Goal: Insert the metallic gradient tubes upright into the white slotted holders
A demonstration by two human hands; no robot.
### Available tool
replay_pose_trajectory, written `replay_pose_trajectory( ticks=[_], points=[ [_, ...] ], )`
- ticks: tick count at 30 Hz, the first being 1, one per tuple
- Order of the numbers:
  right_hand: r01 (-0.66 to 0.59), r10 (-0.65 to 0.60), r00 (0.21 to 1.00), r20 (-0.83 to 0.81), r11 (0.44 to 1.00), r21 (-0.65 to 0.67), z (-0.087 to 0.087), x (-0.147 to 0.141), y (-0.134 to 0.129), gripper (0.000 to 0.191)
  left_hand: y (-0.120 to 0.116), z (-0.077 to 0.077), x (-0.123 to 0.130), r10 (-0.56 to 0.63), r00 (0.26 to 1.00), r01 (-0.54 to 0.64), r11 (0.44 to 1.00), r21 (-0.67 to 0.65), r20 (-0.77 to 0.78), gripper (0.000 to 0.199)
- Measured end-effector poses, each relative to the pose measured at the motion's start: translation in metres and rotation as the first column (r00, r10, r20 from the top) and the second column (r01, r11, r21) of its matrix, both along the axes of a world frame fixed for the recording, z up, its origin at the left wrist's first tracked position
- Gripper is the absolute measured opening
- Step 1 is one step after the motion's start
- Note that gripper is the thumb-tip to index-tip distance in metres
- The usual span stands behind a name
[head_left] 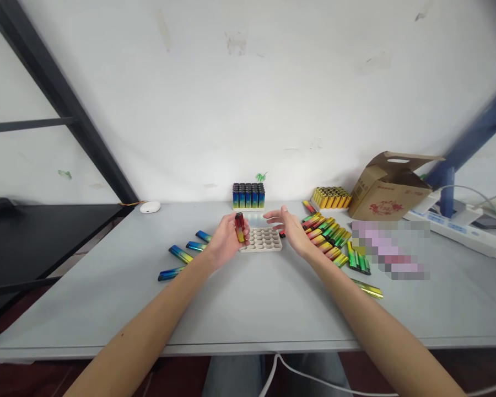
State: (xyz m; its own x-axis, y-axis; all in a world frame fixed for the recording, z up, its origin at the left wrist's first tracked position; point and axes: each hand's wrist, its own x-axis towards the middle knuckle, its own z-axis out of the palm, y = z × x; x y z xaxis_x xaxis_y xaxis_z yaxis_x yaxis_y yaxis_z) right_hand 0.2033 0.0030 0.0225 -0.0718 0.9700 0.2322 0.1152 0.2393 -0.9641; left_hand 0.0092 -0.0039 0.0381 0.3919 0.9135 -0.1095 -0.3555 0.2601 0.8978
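My left hand (225,242) is closed round a red-and-yellow lighter (240,227), held upright with its dark end on top. That hand is at the left edge of a pale tray (261,249) with rows of round hollows, covering part of it. Over the tray's right side, my right hand (291,229) is open, its fingers stretched to the left and holding nothing. A red lighter (282,234) shows partly beneath it. Red, yellow and green lighters (324,237) lie in rows just beyond my right wrist. Several blue-and-yellow lighters (181,254) lie loose left of my left hand.
Against the wall stands a block of upright blue lighters (248,197). Yellow lighters (332,197) fill another tray beside an open cardboard box (391,193). A white power strip (458,229) with cables lies at the right. A white case (150,207) sits at the back left.
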Motion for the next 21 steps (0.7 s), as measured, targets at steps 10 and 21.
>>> replay_pose_trajectory(
  ticks=[10, 21],
  points=[
    [0.008, -0.008, 1.0, 0.024, 1.0, 0.011, 0.0018, -0.0007, -0.0014, 0.072, 0.0004, -0.0069, 0.0007, -0.054, 0.998, 0.055, 0.998, 0.01, -0.025, 0.019],
    [-0.003, 0.003, 1.0, 0.021, 1.0, 0.013, 0.0034, -0.0008, -0.0027, 0.073, 0.0014, -0.0062, -0.002, -0.056, 0.998, 0.056, 0.998, -0.017, 0.01, 0.018]
  ],
)
